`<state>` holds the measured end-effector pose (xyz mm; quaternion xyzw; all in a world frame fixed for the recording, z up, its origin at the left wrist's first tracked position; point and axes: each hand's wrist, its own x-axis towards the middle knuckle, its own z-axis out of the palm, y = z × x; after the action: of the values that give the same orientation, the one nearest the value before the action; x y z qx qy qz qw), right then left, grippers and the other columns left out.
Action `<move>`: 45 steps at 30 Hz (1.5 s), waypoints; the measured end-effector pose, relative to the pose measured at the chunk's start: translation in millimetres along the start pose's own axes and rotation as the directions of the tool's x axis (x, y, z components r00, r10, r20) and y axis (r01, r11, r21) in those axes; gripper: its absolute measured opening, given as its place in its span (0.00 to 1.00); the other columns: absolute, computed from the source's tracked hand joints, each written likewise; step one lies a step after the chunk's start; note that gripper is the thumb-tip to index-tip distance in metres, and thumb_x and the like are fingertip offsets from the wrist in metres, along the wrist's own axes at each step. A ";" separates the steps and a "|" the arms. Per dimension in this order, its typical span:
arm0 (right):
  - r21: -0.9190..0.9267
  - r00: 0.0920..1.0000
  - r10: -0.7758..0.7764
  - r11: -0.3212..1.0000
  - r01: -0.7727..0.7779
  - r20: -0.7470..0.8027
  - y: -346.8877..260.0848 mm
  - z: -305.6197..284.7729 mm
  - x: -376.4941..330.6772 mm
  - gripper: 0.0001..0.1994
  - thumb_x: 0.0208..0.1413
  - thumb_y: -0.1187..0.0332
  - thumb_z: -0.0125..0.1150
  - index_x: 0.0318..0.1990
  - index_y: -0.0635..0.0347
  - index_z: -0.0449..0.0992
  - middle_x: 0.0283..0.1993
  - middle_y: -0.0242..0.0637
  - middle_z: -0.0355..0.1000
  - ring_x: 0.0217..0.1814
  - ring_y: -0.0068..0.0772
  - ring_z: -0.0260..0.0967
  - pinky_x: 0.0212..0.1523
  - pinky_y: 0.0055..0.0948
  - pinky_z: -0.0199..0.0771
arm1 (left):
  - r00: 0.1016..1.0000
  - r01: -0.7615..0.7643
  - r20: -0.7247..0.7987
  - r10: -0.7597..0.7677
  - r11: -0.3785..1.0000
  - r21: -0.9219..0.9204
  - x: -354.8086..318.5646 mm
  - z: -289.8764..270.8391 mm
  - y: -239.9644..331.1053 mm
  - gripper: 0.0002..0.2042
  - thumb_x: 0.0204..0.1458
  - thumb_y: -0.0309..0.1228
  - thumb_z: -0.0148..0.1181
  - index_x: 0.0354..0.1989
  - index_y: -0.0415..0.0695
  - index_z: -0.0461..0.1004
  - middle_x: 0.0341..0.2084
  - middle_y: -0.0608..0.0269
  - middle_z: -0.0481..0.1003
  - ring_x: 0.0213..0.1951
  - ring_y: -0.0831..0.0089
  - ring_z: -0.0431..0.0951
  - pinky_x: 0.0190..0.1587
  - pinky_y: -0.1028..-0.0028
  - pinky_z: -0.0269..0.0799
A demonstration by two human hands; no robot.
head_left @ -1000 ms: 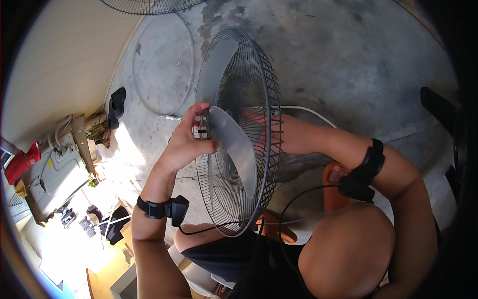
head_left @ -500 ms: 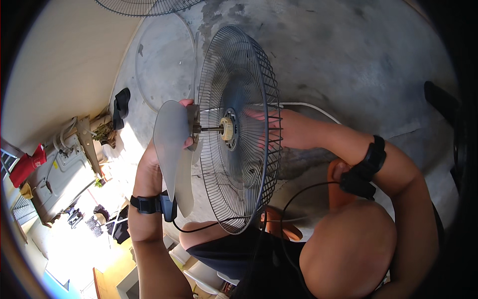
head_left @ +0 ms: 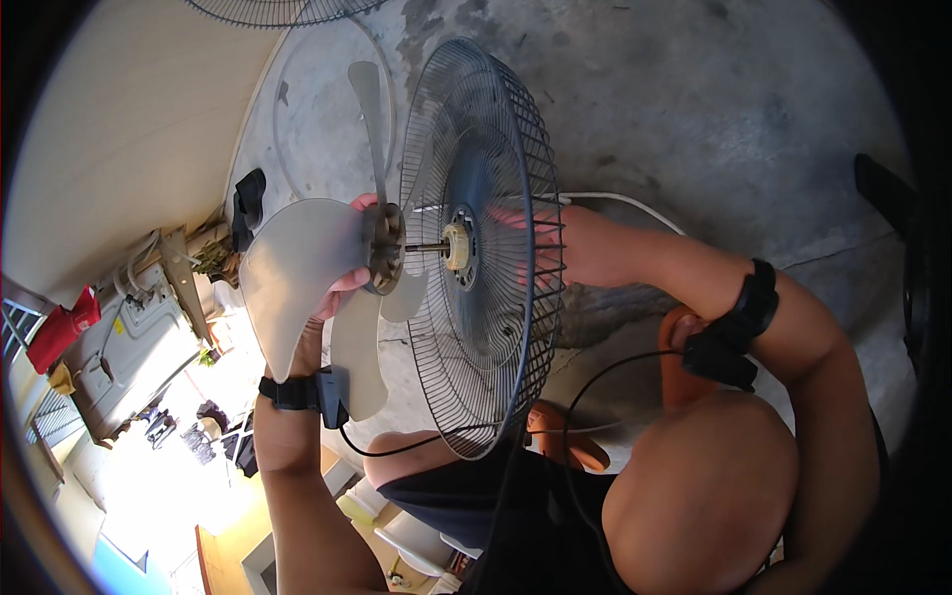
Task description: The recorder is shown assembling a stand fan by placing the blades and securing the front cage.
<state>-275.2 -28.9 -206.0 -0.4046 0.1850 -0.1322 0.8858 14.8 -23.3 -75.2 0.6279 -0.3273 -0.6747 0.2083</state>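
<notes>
The wire guard [head_left: 491, 327] of a fan stands on edge, tilted slightly, its open dish facing left. Just left of the guard, the left hand [head_left: 342, 286] holds the grey fan blade [head_left: 297, 268] by its hub [head_left: 387, 248], fingers and thumb closed around it and the palm hidden behind one broad vane. A metal shaft [head_left: 426, 247] points left out of the cream collar [head_left: 457, 247] at the guard's centre and lines up with the hub; whether its tip sits inside the hub or only meets it I cannot tell. At the guard's right, the right hand [head_left: 587, 248] is behind the wires, its fingers showing blurred through the mesh; I cannot tell whether it grips anything there. A white cable [head_left: 635, 201] runs off to the guard's right across the concrete floor [head_left: 694, 119]. Left of and beyond the guard lies a pale hoop [head_left: 275, 129], with black shoes [head_left: 248, 203] farther left and a second wire cage [head_left: 288, 12] farther beyond. Well left of the guard hangs a red cloth [head_left: 64, 332], and below its lower rim are orange slippers [head_left: 570, 448].
</notes>
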 end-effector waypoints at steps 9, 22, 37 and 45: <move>-0.024 0.998 -0.059 0.998 0.059 -0.014 3.7 2.4 -1.8 0.18 0.53 0.69 0.52 0.53 0.58 0.67 0.29 0.34 0.73 0.30 0.24 0.68 0.35 0.25 0.70 | 1.000 0.008 -0.020 -0.010 0.995 -0.104 -2.3 4.2 6.6 0.42 0.27 0.28 0.72 0.58 0.39 0.60 0.53 0.59 0.64 0.55 0.65 0.64 0.58 0.66 0.60; -0.135 0.995 -0.100 0.986 0.098 -0.006 1.7 -2.4 -3.5 0.23 0.55 0.69 0.51 0.59 0.53 0.62 0.31 0.34 0.73 0.31 0.24 0.68 0.36 0.26 0.70 | 0.998 -0.022 -0.066 0.022 1.000 0.000 -11.6 3.8 12.7 0.49 0.28 0.35 0.66 0.64 0.38 0.48 0.57 0.48 0.59 0.59 0.55 0.61 0.61 0.59 0.57; -0.210 0.991 -0.130 0.969 0.130 0.010 5.3 -4.8 -5.4 0.25 0.55 0.69 0.51 0.62 0.51 0.59 0.33 0.36 0.73 0.32 0.25 0.69 0.37 0.26 0.71 | 0.999 -0.039 0.018 0.041 0.994 -0.099 -12.6 3.5 13.8 0.50 0.28 0.32 0.68 0.64 0.38 0.48 0.60 0.54 0.56 0.62 0.59 0.57 0.63 0.61 0.53; -0.104 0.996 -0.085 0.991 0.084 -0.004 1.9 -6.2 -8.3 0.23 0.55 0.69 0.51 0.60 0.50 0.61 0.35 0.35 0.73 0.34 0.25 0.69 0.38 0.27 0.71 | 0.997 -0.068 0.026 0.070 0.995 -0.067 -11.8 12.8 18.6 0.49 0.27 0.36 0.68 0.64 0.40 0.49 0.59 0.44 0.55 0.60 0.52 0.58 0.59 0.56 0.59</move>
<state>-285.2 -28.7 -209.3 -0.4570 0.1779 -0.1613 0.8564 1.2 -25.8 -53.8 0.5993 -0.3291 -0.6864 0.2476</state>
